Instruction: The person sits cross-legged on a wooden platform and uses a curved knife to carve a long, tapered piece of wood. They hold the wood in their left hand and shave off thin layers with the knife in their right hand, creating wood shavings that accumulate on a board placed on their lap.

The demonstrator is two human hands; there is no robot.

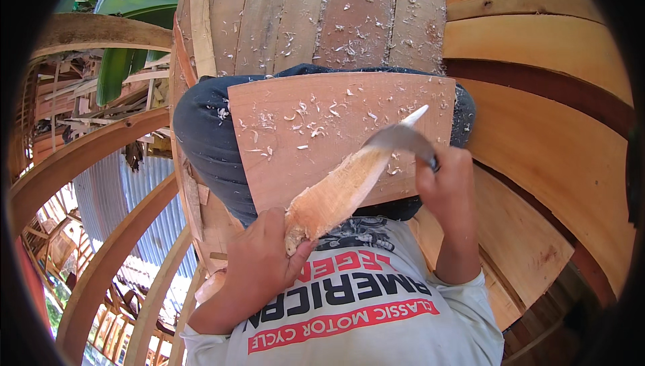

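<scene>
Daylight is bright; the curved blade [403,140] blurs.

Tapered piece [339,191]: rough wood | knife blade [405,139]: metal | board [285,172]: smooth wood

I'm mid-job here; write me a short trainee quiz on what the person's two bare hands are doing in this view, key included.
1. Choose one: which end of the pale, tapering wooden piece does the bare left hand grip, the broad or the narrow?
2. True or false: the bare right hand holds a curved grey metal blade.
3. Fill in: the flat brown wooden board, strewn with pale curled shavings, lies across the person's ____.

Key:
1. The broad end.
2. True.
3. Legs.
</scene>
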